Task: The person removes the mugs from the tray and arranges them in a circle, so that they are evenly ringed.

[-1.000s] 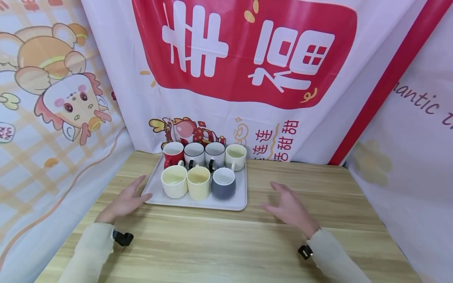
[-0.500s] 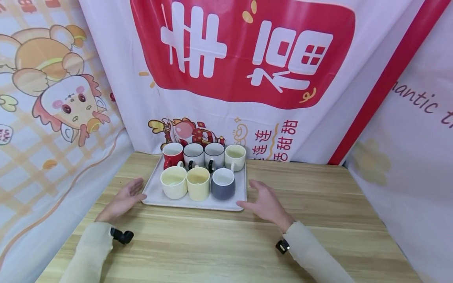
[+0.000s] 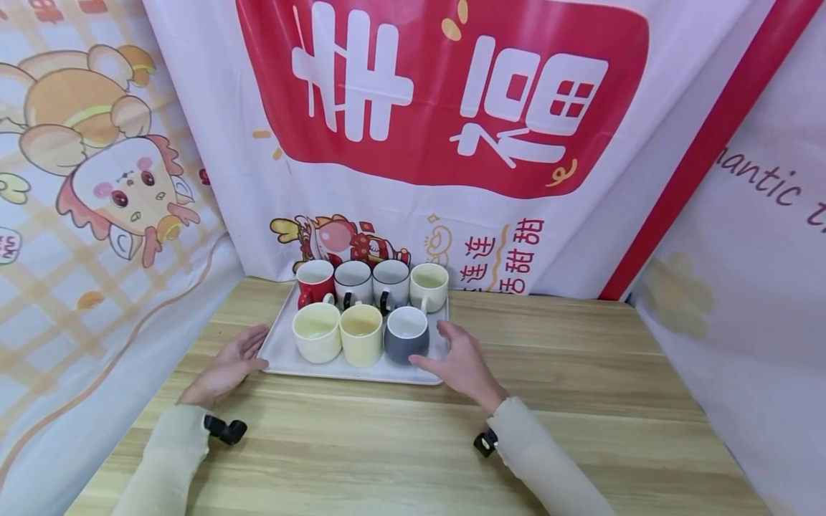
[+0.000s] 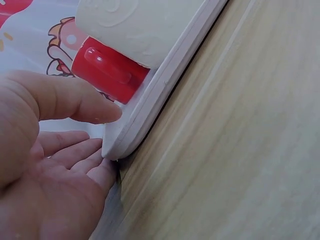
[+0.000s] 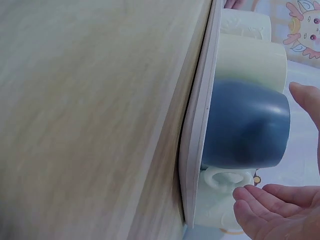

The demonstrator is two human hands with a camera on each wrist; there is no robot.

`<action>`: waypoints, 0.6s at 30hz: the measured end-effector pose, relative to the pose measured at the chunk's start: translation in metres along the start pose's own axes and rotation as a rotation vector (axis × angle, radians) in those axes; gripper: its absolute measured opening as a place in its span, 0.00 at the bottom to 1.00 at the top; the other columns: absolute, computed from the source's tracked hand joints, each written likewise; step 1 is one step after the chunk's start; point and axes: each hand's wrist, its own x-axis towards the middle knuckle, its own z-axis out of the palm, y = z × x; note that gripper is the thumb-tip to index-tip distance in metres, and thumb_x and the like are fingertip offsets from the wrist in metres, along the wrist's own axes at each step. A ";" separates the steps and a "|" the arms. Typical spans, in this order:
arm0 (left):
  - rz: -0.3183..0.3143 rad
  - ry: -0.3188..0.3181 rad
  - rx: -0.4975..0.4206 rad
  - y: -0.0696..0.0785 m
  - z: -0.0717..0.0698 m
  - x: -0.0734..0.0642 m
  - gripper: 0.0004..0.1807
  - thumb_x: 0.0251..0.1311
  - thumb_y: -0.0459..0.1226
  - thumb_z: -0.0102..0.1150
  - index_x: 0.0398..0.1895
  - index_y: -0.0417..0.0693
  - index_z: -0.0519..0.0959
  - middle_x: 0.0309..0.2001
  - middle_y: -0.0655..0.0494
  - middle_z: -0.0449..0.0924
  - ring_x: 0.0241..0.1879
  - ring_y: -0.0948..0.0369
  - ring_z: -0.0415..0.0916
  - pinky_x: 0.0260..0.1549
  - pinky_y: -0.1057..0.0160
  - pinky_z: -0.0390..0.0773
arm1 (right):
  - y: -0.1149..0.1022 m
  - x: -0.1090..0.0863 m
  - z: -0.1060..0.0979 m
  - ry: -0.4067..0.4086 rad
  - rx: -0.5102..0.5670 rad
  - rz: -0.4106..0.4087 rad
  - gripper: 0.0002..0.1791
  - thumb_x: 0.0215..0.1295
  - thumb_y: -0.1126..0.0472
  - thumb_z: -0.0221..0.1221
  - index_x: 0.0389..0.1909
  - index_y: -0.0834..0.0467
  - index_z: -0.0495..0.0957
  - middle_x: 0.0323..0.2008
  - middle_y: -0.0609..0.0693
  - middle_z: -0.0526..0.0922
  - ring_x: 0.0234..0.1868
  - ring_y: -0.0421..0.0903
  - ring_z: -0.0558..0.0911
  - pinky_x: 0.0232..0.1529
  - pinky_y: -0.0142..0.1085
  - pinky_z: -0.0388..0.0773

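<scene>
A white tray [image 3: 277, 351] holds two rows of upright mugs. At its front right stands a dark grey mug [image 3: 401, 350], white inside. My right hand [image 3: 461, 364] is beside that mug, thumb in front and fingers to its right; in the right wrist view the spread hand [image 5: 280, 212] looks apart from the mug. My left hand [image 3: 226, 367] is at the tray's left front corner. In the left wrist view, its straight fingers [image 4: 92, 162] touch the corner from outside, with the thumb above the rim. The red mug [image 4: 107, 70] is just beyond.
Left of the grey mug are a pale yellow mug [image 3: 361, 347] and a cream mug [image 3: 316, 350]. Behind them stand another red-bodied mug row end, black-rimmed white mugs [image 3: 395, 290] and a pale mug [image 3: 429, 297]. A printed curtain [image 3: 387, 172] borders the wooden table [image 3: 400, 451].
My right hand has moved left from the table, over the tray's right edge, to the grey mug. The left hand has stayed near the tray's left corner. The mugs keep their places.
</scene>
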 end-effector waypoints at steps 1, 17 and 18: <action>-0.002 -0.002 -0.004 0.000 0.000 0.000 0.49 0.68 0.23 0.54 0.84 0.30 0.36 0.85 0.28 0.36 0.84 0.33 0.36 0.81 0.54 0.55 | -0.001 0.001 0.001 0.006 0.014 -0.005 0.54 0.49 0.37 0.80 0.74 0.58 0.72 0.70 0.60 0.80 0.71 0.56 0.79 0.74 0.54 0.78; -0.021 -0.036 0.041 -0.004 -0.003 -0.001 0.49 0.67 0.24 0.55 0.85 0.33 0.38 0.86 0.31 0.36 0.84 0.33 0.36 0.82 0.41 0.48 | -0.019 0.016 0.034 0.177 0.025 0.022 0.59 0.36 0.37 0.85 0.70 0.58 0.74 0.62 0.55 0.83 0.63 0.55 0.82 0.68 0.54 0.81; -0.021 -0.037 0.042 -0.005 -0.003 0.000 0.49 0.68 0.24 0.55 0.85 0.33 0.37 0.86 0.31 0.36 0.84 0.33 0.36 0.82 0.40 0.46 | -0.020 0.017 0.036 0.187 0.017 0.025 0.59 0.36 0.36 0.85 0.70 0.58 0.74 0.60 0.55 0.83 0.62 0.54 0.82 0.66 0.53 0.82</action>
